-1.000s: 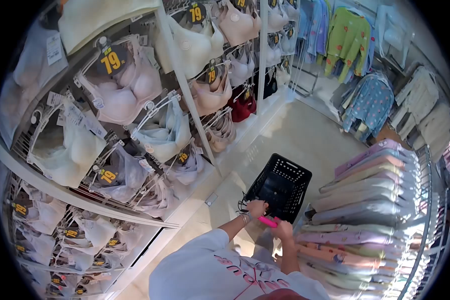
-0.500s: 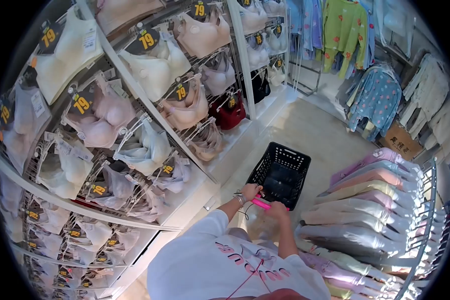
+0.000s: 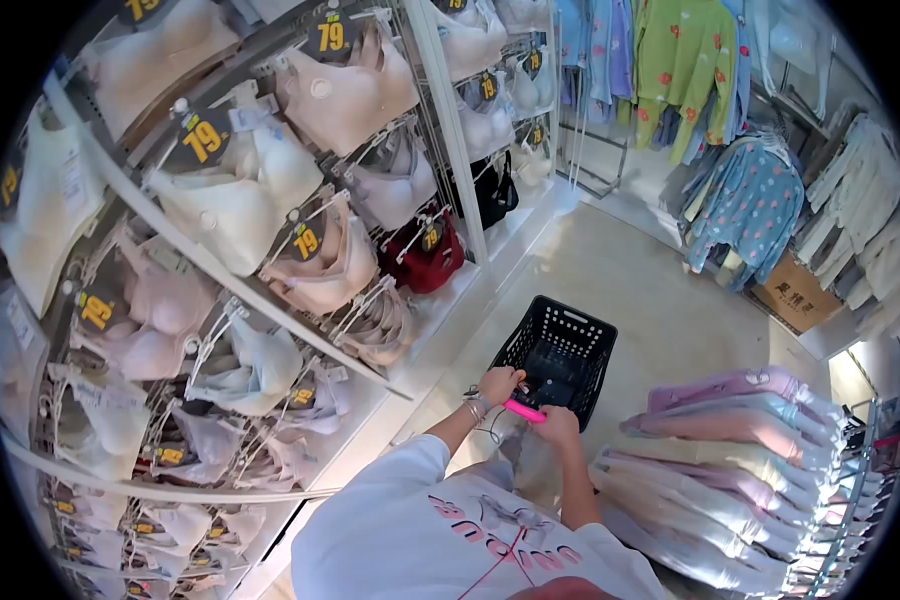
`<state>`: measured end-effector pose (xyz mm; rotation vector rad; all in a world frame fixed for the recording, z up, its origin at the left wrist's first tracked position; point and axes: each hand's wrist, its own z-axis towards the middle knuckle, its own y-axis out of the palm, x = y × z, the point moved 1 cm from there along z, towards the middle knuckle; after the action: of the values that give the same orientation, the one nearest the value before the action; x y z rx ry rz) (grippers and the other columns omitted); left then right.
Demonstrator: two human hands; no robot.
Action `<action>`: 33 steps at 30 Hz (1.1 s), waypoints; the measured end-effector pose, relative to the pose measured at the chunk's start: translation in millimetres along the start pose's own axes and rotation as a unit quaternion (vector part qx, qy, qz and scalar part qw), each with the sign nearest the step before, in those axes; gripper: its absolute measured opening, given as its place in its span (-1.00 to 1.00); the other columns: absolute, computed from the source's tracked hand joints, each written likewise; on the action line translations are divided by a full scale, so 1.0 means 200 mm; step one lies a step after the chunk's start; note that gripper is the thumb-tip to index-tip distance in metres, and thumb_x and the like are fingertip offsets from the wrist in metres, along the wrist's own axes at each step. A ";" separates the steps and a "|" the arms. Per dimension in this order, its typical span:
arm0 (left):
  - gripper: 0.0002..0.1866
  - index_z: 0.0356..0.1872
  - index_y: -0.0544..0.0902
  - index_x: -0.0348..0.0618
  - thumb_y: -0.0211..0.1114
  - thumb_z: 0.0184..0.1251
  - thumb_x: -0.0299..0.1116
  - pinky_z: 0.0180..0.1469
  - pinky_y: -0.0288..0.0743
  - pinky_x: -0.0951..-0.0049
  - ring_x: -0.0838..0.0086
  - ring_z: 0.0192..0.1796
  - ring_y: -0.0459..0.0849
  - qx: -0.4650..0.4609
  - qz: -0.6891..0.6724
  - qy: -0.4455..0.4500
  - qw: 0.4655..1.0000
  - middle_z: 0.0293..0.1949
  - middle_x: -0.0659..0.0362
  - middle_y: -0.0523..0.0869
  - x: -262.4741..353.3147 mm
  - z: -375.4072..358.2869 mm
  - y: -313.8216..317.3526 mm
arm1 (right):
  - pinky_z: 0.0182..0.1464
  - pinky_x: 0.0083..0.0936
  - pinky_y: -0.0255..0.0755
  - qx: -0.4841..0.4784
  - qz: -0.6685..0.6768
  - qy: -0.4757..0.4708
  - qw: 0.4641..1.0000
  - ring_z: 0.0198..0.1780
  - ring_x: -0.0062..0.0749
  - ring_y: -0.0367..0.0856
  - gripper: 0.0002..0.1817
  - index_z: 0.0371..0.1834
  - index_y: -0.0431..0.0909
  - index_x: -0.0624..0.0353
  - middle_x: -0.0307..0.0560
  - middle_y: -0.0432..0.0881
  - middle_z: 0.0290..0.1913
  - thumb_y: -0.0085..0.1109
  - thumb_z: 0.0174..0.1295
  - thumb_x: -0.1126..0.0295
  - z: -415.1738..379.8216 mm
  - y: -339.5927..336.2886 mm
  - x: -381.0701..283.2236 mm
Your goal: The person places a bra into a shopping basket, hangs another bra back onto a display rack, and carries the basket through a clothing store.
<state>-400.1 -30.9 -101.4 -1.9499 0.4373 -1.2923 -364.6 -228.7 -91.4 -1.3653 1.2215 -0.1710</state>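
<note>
In front of my body is a black shopping basket (image 3: 560,350) with perforated sides. A bright pink handle (image 3: 523,410) runs between my two hands at its near end. My left hand (image 3: 500,385), with bracelets on its wrist, is closed at the left end of the handle. Closed round the right end is my right hand (image 3: 557,425). A thin dark cord (image 3: 492,428) hangs below the left wrist. Inside the basket the bottom looks dark, with a small dark item near my left hand.
Racks of bras (image 3: 260,190) with black and yellow price tags (image 3: 202,137) line the left side. To the right hangs a rail of pastel garments (image 3: 730,440). Patterned pyjamas (image 3: 682,70) and a cardboard box (image 3: 797,290) are at the back. Pale floor (image 3: 610,255) runs ahead between them.
My view has moved forward along the aisle; the bra racks shift left and down, and the right-hand rail shifts lower. Both hands stay on the pink handle.
</note>
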 end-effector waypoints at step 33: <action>-0.49 -0.42 0.63 -0.25 -0.05 0.43 0.01 -0.19 0.46 0.03 -0.04 -0.26 0.64 -0.059 0.050 0.031 0.996 -0.39 -0.11 0.68 0.66 1.84 -0.01 | -0.25 -0.17 0.58 0.065 0.019 -0.001 0.998 -0.38 -0.01 0.68 -0.74 -0.38 0.70 0.06 0.11 0.67 -0.46 0.25 -0.05 0.15 1.46 -0.92 0.52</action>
<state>-14.5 31.1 -94.6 -1.9609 0.6485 -1.2913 -9.0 -170.3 -77.4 -1.2287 1.2133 -0.2185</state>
